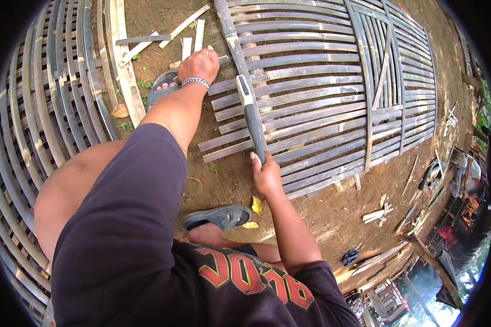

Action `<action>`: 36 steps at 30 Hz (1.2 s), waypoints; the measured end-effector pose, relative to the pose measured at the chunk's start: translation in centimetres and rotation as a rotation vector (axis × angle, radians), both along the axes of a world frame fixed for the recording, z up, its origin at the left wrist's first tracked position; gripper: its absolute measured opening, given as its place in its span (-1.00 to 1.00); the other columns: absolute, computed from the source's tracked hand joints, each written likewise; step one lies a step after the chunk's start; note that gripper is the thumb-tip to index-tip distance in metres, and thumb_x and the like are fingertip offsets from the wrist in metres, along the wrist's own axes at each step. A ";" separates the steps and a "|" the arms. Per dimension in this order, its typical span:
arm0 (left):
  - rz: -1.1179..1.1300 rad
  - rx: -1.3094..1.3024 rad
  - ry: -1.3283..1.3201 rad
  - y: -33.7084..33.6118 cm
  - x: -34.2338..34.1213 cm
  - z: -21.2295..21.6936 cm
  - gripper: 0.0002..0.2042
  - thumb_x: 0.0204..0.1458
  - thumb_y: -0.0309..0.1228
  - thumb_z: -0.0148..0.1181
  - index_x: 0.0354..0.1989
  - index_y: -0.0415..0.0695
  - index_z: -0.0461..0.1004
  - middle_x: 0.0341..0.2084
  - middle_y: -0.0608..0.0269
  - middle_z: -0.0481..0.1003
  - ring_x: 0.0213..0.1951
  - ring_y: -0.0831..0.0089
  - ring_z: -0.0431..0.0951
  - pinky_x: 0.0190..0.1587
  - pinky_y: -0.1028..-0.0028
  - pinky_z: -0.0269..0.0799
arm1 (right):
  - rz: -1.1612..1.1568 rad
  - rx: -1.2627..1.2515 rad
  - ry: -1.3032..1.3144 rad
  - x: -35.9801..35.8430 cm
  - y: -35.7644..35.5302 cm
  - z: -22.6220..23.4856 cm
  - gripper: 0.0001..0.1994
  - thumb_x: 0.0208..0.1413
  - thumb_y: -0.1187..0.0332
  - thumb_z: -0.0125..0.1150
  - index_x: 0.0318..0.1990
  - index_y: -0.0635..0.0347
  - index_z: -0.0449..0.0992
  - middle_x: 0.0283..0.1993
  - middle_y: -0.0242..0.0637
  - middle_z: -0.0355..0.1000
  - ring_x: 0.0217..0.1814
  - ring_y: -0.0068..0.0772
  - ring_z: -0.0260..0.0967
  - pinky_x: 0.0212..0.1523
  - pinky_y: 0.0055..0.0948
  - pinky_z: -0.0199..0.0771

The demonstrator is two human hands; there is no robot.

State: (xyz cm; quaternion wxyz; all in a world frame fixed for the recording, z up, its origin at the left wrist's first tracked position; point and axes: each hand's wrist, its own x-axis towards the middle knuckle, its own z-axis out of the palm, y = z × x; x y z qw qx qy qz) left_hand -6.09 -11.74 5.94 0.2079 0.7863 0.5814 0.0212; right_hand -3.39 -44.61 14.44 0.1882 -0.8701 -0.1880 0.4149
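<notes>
My left hand [199, 65], with a chain bracelet at the wrist, is closed over a pale bamboo slat [223, 59] at the panel's near-left edge. The slat shows on both sides of the fist; my fingertips are partly hidden. My right hand [267, 173] grips the lower end of a hammer [253, 122] with a dark grey handle and pale-edged head. The hammer lies over the slat ends of a large bamboo panel [311, 79], its head close to the upright rail [232, 38]. Whether it touches the slats I cannot tell.
Another slatted bamboo panel [49, 82] curves along the left, beside a long pale plank [126, 71]. Bamboo offcuts [184, 26] lie on the dirt beyond my left hand. My sandalled foot [218, 218] is below the panel. More wood scraps [377, 213] and tools lie at right.
</notes>
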 end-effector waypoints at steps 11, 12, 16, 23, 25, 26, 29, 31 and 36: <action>-0.222 0.071 0.237 16.0 -6.5 15.0 -0.21 0.29 0.27 -0.34 -0.16 -0.27 0.63 -0.12 -0.29 0.56 0.00 -0.19 0.54 0.12 0.01 0.40 | 0.116 0.103 -0.047 11.2 -6.5 10.5 -0.53 0.34 -0.04 0.13 -0.05 0.30 0.50 -0.47 -0.22 0.48 -0.44 -0.38 0.45 -0.39 -0.25 0.47; -0.238 0.063 0.308 16.2 -7.2 18.5 -0.20 0.28 0.29 -0.33 -0.13 -0.26 0.63 -0.11 -0.26 0.58 0.00 -0.16 0.56 0.12 0.03 0.41 | 0.113 0.202 -0.135 12.8 -7.0 10.3 -0.54 0.31 -0.03 0.19 -0.14 0.30 0.51 -0.51 -0.19 0.48 -0.47 -0.32 0.45 -0.40 -0.22 0.46; -0.256 0.179 0.355 16.7 -12.9 26.6 -0.23 0.29 0.26 -0.23 -0.33 -0.30 0.62 -0.33 -0.34 0.56 -0.20 -0.23 0.57 -0.03 0.01 0.44 | 0.029 0.262 -0.229 14.6 -7.1 11.4 -0.63 0.24 0.10 0.29 -0.25 0.31 0.49 -0.52 -0.03 0.46 -0.48 -0.11 0.45 -0.37 -0.16 0.43; -0.207 0.065 0.394 12.2 -18.7 25.9 -0.31 0.29 0.19 -0.14 -0.24 -0.31 0.63 -0.26 -0.34 0.59 -0.12 -0.19 0.60 0.07 0.04 0.45 | -0.086 0.413 -0.212 12.6 -14.0 8.0 -0.76 0.23 0.24 0.27 -0.21 0.26 0.47 -0.58 -0.18 0.36 -0.49 -0.19 0.43 -0.39 -0.19 0.40; -0.159 0.000 0.525 10.2 -20.4 22.2 -0.36 0.28 0.15 -0.10 -0.11 -0.28 0.62 -0.12 -0.31 0.58 -0.03 -0.15 0.59 0.11 0.05 0.45 | -0.095 0.350 -0.221 11.7 -16.4 8.3 -0.80 0.21 0.30 0.26 -0.18 0.25 0.47 -0.59 -0.23 0.34 -0.49 -0.21 0.43 -0.39 -0.20 0.40; -0.173 -0.003 0.578 9.5 -21.4 19.5 -0.40 0.27 0.12 -0.06 -0.07 -0.25 0.61 -0.06 -0.25 0.56 0.03 -0.11 0.56 0.14 0.07 0.43 | -0.143 0.292 -0.159 10.7 -15.3 11.4 -0.81 0.18 0.35 0.25 -0.14 0.26 0.48 -0.56 -0.21 0.39 -0.47 -0.23 0.44 -0.36 -0.22 0.42; -0.319 -0.006 0.460 4.6 -18.0 13.7 -0.53 0.23 0.01 0.10 -0.03 -0.19 0.59 0.07 -0.09 0.51 0.16 -0.03 0.47 0.24 0.13 0.36 | -0.076 0.242 -0.229 9.9 -17.8 11.2 -0.80 0.15 0.38 0.25 -0.12 0.26 0.49 -0.52 -0.17 0.42 -0.45 -0.22 0.45 -0.34 -0.22 0.43; -0.441 -0.073 0.157 1.6 -14.4 9.6 -0.59 0.20 -0.06 0.19 -0.01 -0.17 0.56 0.06 -0.07 0.50 0.16 -0.03 0.45 0.28 0.12 0.32 | -0.081 0.134 -0.246 9.1 -18.2 12.7 -0.80 0.14 0.38 0.26 -0.14 0.28 0.50 -0.50 -0.10 0.44 -0.47 -0.22 0.40 -0.34 -0.22 0.42; -0.492 -0.174 -0.029 -5.0 -4.4 3.4 -0.31 0.11 0.08 0.27 0.31 -0.10 0.32 0.25 -0.14 0.35 0.30 -0.04 0.32 0.34 0.14 0.26 | -0.166 -0.038 -0.247 5.9 -19.1 18.3 -0.79 0.13 0.36 0.27 -0.15 0.29 0.52 -0.49 -0.06 0.41 -0.48 -0.19 0.34 -0.33 -0.21 0.41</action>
